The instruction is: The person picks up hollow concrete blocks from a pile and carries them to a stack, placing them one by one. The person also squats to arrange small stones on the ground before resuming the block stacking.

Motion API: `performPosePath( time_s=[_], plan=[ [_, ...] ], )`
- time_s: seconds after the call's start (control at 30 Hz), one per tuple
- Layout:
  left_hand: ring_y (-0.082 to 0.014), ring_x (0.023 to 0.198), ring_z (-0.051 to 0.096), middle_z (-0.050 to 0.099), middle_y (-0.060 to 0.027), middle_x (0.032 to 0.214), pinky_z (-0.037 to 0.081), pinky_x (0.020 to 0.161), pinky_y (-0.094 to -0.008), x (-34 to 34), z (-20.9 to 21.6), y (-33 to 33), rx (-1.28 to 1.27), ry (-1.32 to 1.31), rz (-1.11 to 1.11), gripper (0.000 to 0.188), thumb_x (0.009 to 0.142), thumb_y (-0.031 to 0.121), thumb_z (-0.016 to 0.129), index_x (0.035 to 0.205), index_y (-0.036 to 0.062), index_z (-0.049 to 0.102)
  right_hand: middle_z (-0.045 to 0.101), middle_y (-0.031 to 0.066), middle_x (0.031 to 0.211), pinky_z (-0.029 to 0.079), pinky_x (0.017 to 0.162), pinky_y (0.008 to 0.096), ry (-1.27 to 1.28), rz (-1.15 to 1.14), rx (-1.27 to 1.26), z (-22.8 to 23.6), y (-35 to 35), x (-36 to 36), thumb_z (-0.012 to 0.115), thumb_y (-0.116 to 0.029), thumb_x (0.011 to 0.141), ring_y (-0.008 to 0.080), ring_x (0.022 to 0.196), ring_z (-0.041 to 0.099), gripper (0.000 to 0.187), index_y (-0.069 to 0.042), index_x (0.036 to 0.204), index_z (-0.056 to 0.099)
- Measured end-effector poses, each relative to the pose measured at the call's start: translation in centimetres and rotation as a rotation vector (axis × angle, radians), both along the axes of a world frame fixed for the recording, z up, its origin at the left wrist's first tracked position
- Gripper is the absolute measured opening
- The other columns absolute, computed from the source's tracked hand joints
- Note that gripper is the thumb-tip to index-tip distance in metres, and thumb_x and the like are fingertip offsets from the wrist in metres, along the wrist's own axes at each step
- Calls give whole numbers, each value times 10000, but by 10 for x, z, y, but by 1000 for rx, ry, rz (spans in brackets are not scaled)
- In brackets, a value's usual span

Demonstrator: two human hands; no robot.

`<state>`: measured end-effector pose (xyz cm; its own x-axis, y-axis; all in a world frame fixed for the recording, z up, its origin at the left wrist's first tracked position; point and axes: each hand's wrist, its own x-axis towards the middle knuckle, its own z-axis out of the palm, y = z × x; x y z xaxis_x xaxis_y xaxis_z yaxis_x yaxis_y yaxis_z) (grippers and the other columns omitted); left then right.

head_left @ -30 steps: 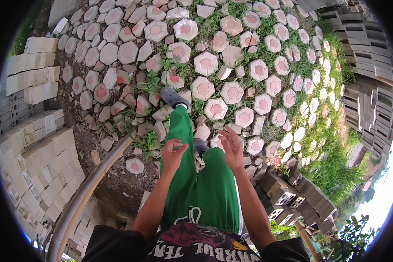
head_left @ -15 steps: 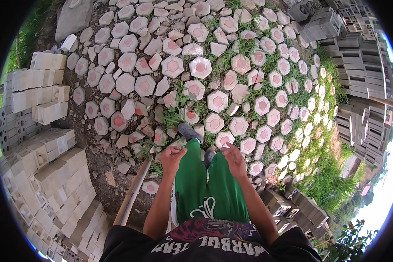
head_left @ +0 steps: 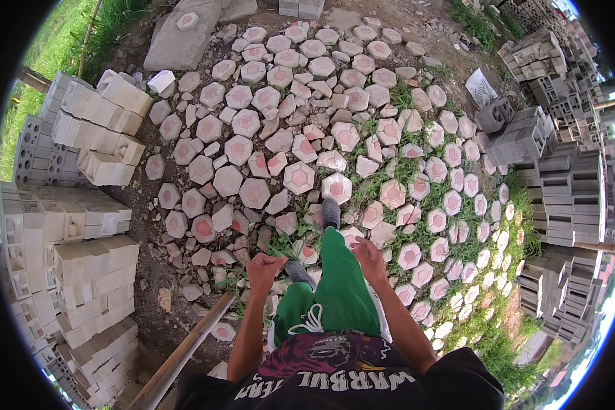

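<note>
My left hand hangs in front of me at the left of my green trousers. Its thumb and fingers are closed together; whether anything small is between them is hidden. On the other side, my right hand hangs over the trousers' edge with its fingers loosely bent and apart, nothing seen in them. Below both hands lie hexagonal paving stones with reddish centres, set among rubble and grass. A grey shoe on my right foot reaches forward onto the stones; the other shoe is farther back.
Stacked pale concrete blocks line the left side. More grey blocks stand at the right. A pole slants up from the lower left. A flat slab lies at the far left, and a block stands far ahead.
I have stepped forward; my right foot is now ahead of the left. The view takes in more ground ahead, with the far block now showing. Both hands stay at my sides.
</note>
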<state>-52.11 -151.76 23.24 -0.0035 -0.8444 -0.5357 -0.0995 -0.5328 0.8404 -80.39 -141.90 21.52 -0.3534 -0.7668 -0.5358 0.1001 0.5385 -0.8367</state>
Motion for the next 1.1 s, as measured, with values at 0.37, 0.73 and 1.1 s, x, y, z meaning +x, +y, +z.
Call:
performPosePath(
  time_s=[0.37,0.73,1.1],
  plan=[
    [-58,596,544,662,-15,695,427,582,-212,-49,19,-93,-23,-141,340,183,762,106,822,714,6,677,652,105,1183,479,904,302,-116,91,-94,30,-216,-113,542,-262,991,163,1054,614,438,17,1325,499],
    [-51,735,527,647,7,799,404,698,-232,-124,91,-283,-164,88,191,99,874,86,708,804,16,711,668,54,1141,483,816,271,-172,122,-139,34,-372,-123,571,-264,979,108,987,612,415,-8,1302,527],
    [-35,562,424,643,25,803,365,513,-223,-116,70,-514,-287,30,-481,329,1013,275,507,1206,62,668,663,53,1161,497,834,279,-82,-46,-149,57,-539,-85,558,-272,986,139,1013,630,396,-37,1304,534]
  ],
)
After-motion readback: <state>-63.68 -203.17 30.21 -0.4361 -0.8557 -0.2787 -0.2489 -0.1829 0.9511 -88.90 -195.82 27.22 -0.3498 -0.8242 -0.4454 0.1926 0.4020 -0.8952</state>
